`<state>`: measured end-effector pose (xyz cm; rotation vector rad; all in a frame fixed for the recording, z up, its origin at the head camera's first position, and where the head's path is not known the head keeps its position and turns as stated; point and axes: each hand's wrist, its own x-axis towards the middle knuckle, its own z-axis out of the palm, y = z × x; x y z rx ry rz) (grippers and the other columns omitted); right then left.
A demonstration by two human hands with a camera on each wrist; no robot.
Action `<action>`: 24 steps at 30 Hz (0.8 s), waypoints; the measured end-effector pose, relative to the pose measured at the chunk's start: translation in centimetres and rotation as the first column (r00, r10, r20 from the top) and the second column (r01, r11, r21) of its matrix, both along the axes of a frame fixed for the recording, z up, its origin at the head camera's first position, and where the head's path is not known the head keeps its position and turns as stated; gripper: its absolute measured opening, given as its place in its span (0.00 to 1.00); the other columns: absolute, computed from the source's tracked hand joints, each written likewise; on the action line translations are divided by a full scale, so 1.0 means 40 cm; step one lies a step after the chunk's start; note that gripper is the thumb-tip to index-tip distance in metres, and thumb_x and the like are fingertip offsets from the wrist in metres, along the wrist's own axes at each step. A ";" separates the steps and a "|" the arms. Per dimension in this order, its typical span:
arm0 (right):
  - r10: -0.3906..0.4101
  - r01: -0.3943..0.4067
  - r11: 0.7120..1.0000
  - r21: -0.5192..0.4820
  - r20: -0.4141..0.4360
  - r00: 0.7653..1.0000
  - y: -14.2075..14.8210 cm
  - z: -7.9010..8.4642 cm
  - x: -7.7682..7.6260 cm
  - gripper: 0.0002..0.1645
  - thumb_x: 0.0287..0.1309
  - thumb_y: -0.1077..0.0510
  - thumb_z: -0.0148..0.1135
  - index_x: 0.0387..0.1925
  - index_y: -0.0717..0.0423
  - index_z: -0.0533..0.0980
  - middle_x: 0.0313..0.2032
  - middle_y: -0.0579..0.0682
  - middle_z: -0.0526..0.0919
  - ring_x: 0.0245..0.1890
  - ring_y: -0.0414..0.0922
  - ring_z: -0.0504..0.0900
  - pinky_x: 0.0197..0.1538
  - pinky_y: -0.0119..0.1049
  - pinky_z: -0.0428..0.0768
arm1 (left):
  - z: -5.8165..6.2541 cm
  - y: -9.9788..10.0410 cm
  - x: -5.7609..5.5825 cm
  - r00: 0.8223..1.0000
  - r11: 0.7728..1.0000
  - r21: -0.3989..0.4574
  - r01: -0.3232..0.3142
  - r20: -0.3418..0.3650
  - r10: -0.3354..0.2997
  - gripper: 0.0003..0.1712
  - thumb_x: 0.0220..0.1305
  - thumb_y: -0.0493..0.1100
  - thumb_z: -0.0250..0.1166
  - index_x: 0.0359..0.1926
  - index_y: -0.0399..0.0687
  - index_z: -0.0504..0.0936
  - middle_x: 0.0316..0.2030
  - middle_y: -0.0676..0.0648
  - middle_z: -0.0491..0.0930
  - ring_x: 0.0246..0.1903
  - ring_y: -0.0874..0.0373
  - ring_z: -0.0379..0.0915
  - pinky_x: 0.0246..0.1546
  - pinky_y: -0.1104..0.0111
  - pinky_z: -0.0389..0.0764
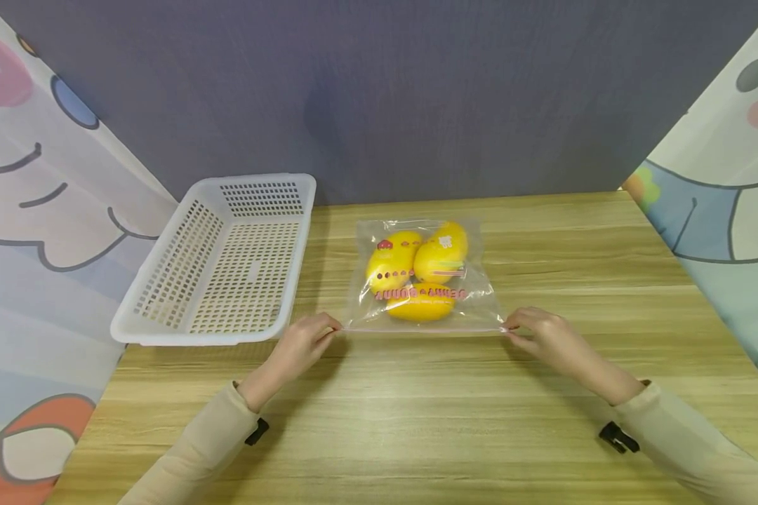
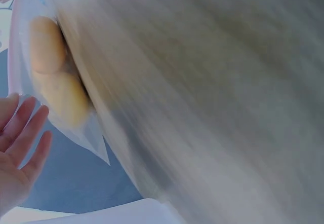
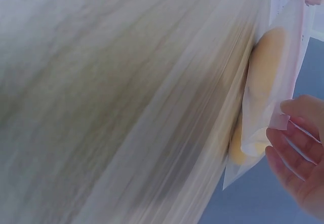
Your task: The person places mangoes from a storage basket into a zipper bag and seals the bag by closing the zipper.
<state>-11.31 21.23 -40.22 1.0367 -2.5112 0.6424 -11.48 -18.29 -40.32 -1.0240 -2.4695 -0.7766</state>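
A clear zip bag (image 1: 480, 308) with red printing lies on the table, its zip edge toward me. Inside it are three yellow mangoes: one at the left (image 1: 387, 263), one at the right (image 1: 439, 261) and one near the zip edge (image 1: 420, 308). My left hand (image 1: 300, 348) pinches the bag's near left corner between thumb and forefinger. At the near right corner, my right hand (image 1: 552, 341) pinches the end of the zip edge. In the right wrist view the right thumb and fingers (image 3: 298, 143) hold that corner, raised a little off the table.
A white plastic basket (image 1: 293, 280) with perforated sides stands left of the bag, close to my left hand. Behind the wooden table (image 1: 417, 421) rises a dark grey panel (image 1: 379, 105). Cartoon-printed cloths (image 1: 733, 210) hang at both sides.
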 end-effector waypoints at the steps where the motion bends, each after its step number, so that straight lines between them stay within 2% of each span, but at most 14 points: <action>1: 0.003 -0.003 1.000 -0.002 -0.002 1.000 0.002 0.000 0.000 0.15 0.26 0.70 0.70 0.25 0.61 0.77 0.25 0.50 0.80 0.26 0.44 0.79 0.29 0.33 0.80 | 0.002 0.002 0.002 1.000 1.000 -0.010 0.008 -0.005 -0.008 0.10 0.39 0.27 0.68 0.27 0.38 0.78 0.25 0.47 0.80 0.26 0.57 0.77 0.29 0.70 0.79; 8: 0.018 -0.018 1.000 -0.014 0.039 0.999 0.015 0.010 0.000 0.15 0.27 0.72 0.69 0.25 0.61 0.77 0.26 0.51 0.81 0.26 0.45 0.80 0.30 0.33 0.80 | 0.017 0.007 0.020 0.998 0.995 -0.091 0.043 -0.041 -0.047 0.06 0.42 0.34 0.68 0.26 0.40 0.80 0.26 0.48 0.80 0.25 0.58 0.77 0.28 0.73 0.79; 10: 0.022 -0.021 1.000 -0.017 0.059 0.998 0.019 0.016 -0.001 0.14 0.28 0.72 0.69 0.25 0.61 0.77 0.26 0.51 0.81 0.26 0.45 0.80 0.29 0.33 0.80 | 0.023 0.007 0.025 0.997 0.992 -0.119 0.045 -0.065 -0.053 0.05 0.49 0.40 0.65 0.27 0.41 0.81 0.26 0.48 0.80 0.26 0.59 0.77 0.29 0.72 0.79; 12: 0.020 -0.019 1.000 -0.020 0.077 0.997 0.024 0.025 -0.004 0.14 0.29 0.72 0.69 0.25 0.60 0.78 0.26 0.50 0.81 0.26 0.45 0.80 0.28 0.34 0.80 | 0.034 0.008 0.029 0.994 0.989 -0.141 0.052 -0.086 -0.065 0.10 0.57 0.45 0.60 0.28 0.42 0.81 0.27 0.49 0.80 0.27 0.59 0.77 0.30 0.72 0.79; 14: 0.012 -0.011 1.000 -0.021 0.079 0.997 0.028 0.033 -0.009 0.13 0.30 0.71 0.69 0.25 0.59 0.78 0.26 0.50 0.81 0.26 0.45 0.80 0.28 0.34 0.80 | 0.047 0.009 0.031 0.991 0.987 -0.147 0.065 -0.106 -0.081 0.13 0.60 0.45 0.57 0.28 0.41 0.81 0.27 0.49 0.79 0.27 0.59 0.77 0.30 0.72 0.78; 16: 0.002 0.000 1.000 -0.025 0.071 0.997 0.032 0.041 -0.016 0.14 0.29 0.72 0.69 0.25 0.59 0.78 0.26 0.49 0.81 0.26 0.44 0.80 0.27 0.35 0.79 | 0.064 0.010 0.031 0.988 0.988 -0.137 0.073 -0.126 -0.090 0.10 0.57 0.43 0.59 0.28 0.40 0.81 0.27 0.48 0.79 0.27 0.59 0.77 0.30 0.72 0.78; 18: -0.011 0.012 1.000 -0.028 0.052 0.999 0.037 0.049 -0.024 0.14 0.29 0.72 0.69 0.25 0.59 0.78 0.25 0.48 0.81 0.25 0.44 0.79 0.27 0.34 0.79 | 0.081 0.011 0.027 0.985 0.990 -0.119 0.071 -0.151 -0.089 0.05 0.50 0.37 0.65 0.28 0.39 0.80 0.27 0.47 0.79 0.27 0.58 0.77 0.30 0.72 0.79; 20: -0.016 0.017 0.999 -0.037 0.039 0.999 0.040 0.057 -0.034 0.14 0.28 0.73 0.68 0.25 0.60 0.78 0.24 0.48 0.81 0.25 0.44 0.79 0.27 0.35 0.78 | 0.097 0.009 0.021 0.982 0.993 -0.101 0.057 -0.175 -0.074 0.07 0.43 0.33 0.67 0.28 0.38 0.80 0.27 0.47 0.79 0.27 0.57 0.77 0.29 0.72 0.79; 24: -0.052 0.053 0.998 -0.045 0.037 0.998 0.050 0.069 -0.053 0.12 0.31 0.73 0.67 0.25 0.61 0.79 0.25 0.49 0.81 0.25 0.45 0.79 0.27 0.35 0.78 | 0.129 -0.002 0.002 0.980 0.998 -0.058 0.020 -0.194 -0.031 0.09 0.42 0.31 0.67 0.29 0.37 0.80 0.28 0.45 0.79 0.28 0.54 0.77 0.30 0.68 0.79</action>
